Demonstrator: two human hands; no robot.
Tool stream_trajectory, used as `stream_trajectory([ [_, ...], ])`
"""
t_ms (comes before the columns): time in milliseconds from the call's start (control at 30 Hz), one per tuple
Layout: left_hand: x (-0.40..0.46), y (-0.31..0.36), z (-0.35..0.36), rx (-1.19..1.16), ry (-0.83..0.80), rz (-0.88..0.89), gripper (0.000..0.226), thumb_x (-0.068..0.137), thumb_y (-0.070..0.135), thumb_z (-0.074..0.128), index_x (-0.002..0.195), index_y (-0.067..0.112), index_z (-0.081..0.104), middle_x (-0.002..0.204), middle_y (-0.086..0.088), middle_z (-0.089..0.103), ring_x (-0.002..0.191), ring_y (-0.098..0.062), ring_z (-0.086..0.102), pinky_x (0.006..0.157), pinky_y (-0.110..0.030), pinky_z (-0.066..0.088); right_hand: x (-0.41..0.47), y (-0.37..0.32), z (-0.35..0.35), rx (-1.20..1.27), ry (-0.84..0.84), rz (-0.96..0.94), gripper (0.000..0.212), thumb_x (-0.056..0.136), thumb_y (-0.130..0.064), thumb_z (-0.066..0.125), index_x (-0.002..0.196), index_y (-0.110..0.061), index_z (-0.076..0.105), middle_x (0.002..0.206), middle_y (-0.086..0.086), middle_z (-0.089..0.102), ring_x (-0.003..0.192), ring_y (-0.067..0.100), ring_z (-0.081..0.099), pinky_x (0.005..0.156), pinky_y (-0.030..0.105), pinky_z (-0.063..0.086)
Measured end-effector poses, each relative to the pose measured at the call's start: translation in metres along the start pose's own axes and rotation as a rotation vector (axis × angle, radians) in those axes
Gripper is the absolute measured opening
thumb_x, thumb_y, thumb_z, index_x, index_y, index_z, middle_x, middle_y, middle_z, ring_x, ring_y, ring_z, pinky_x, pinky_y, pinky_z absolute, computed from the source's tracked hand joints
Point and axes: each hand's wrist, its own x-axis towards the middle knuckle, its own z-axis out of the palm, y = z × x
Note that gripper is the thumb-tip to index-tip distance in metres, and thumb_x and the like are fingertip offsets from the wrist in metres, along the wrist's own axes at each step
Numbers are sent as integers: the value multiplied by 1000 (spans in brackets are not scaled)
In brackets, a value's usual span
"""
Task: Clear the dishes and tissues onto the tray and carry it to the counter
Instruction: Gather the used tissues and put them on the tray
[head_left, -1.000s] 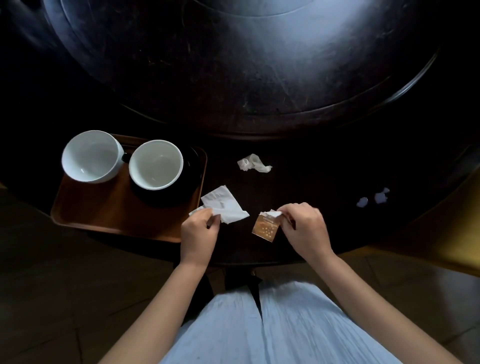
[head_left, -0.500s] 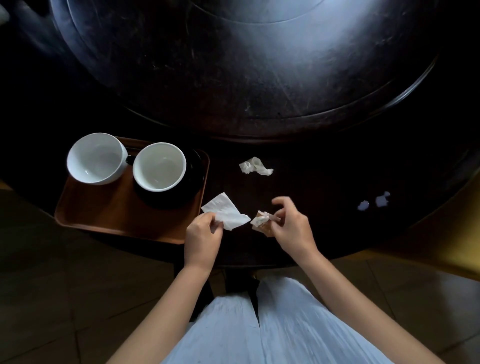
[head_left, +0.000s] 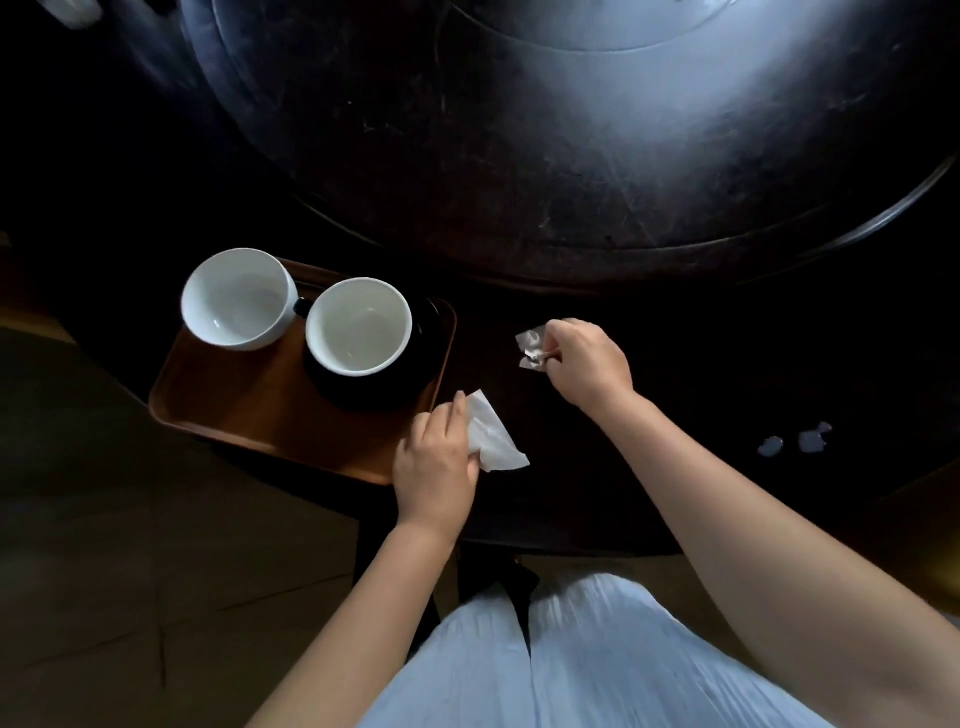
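The setting is dim: a large round table of very dark, scuffed wood (head_left: 597, 171) fills the upper view, with a raised inner disc catching a pale sheen of light from above and an outer ring lying in near-black shadow. Below the table edge the floor (head_left: 130, 571) is dark, laid in broad slabs with faint joints. On the near left part of the outer ring sits a rectangular brown wooden tray with rounded corners (head_left: 249, 415), one corner reaching out past the table edge. It carries two white ceramic cups, the left cup (head_left: 236, 299) directly on the tray and the right cup (head_left: 358, 326) on a round black saucer (head_left: 415, 379); both appear empty. The left hand (head_left: 436, 465) rests just beside the tray's near right corner, fingers closed on a flat white tissue (head_left: 493, 441) that projects to the right over the table. The right hand (head_left: 587, 364) is further out on the dark ring, fingertips pinched on a small crumpled white tissue (head_left: 531, 347); whether anything else is held in that pinch cannot be told. Well apart to the right, a few small pale scraps (head_left: 795, 441) lie on the table surface. A light pleated skirt (head_left: 545, 660) occupies the bottom of the view.
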Motion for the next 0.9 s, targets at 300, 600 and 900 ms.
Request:
stream_trajectory([
  [300, -3, -5, 2, -447, 55, -215, 16, 76, 1, 64, 91, 0, 69, 86, -9, 65, 79, -20, 61, 67, -15, 39, -8, 2, -4, 308, 183, 123, 9, 80, -5, 59, 73, -9, 54, 70, 3, 60, 66, 19, 56, 56, 29, 42],
  [600, -22, -41, -48, -547, 293, -226, 6, 72, -4, 68, 76, -1, 66, 76, -10, 64, 72, -17, 59, 64, -9, 42, -84, -35, 6, 591, 274, 6, 15, 77, -7, 70, 69, -8, 57, 68, -15, 59, 63, -1, 58, 58, 7, 42],
  [900, -21, -131, -78, -450, 314, -298, 14, 72, -4, 69, 86, -3, 68, 85, -15, 65, 76, -12, 54, 68, -8, 37, -99, -99, 56, 384, 247, -169, 14, 71, 0, 72, 76, -7, 61, 74, 3, 61, 65, 15, 54, 56, 24, 46],
])
